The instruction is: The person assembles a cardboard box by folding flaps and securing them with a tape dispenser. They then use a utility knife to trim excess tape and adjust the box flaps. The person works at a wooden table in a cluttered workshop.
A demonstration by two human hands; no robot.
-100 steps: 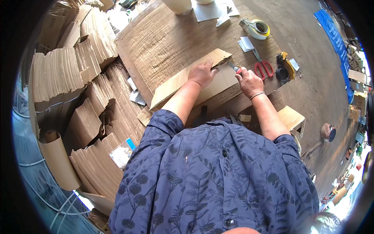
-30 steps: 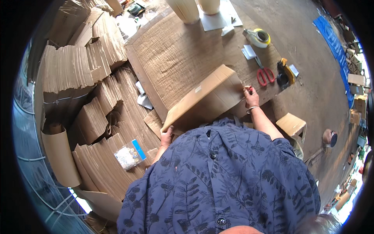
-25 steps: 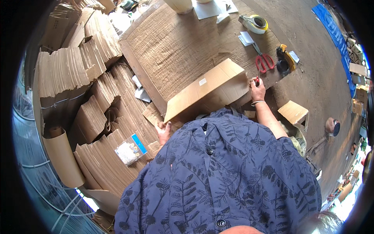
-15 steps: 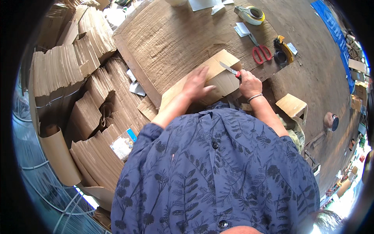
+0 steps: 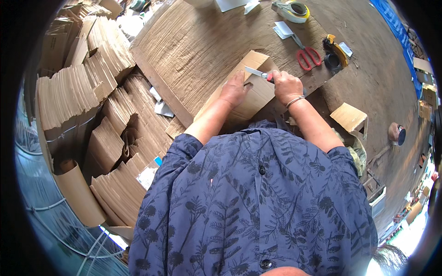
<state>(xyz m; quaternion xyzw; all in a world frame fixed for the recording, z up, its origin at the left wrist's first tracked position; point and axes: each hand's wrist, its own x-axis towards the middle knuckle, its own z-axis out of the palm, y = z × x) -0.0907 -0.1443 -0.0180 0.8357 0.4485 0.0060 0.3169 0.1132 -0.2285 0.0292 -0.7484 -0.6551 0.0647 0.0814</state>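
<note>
A folded brown cardboard box (image 5: 261,93) lies near the front edge of the wooden table, in front of my body. My left hand (image 5: 234,90) rests flat on its left part, with the thumb spread from the fingers. My right hand (image 5: 288,86) is closed around the red handle of a knife (image 5: 254,71). The blade points left above the cardboard's far end, toward my left fingertips. Whether its edge touches the cardboard, I cannot tell.
Red-handled scissors (image 5: 308,58), a tape roll (image 5: 294,10) and a yellow-black tape dispenser (image 5: 335,53) lie on the wooden table (image 5: 184,50) beyond my right hand. Stacked cardboard (image 5: 69,94) fills the left side. A small open carton (image 5: 348,117) stands at right.
My right hand and the knife have moved left and slightly farther away. The blade now points more directly left. My left hand has shifted slightly; its fingers now point farther away.
</note>
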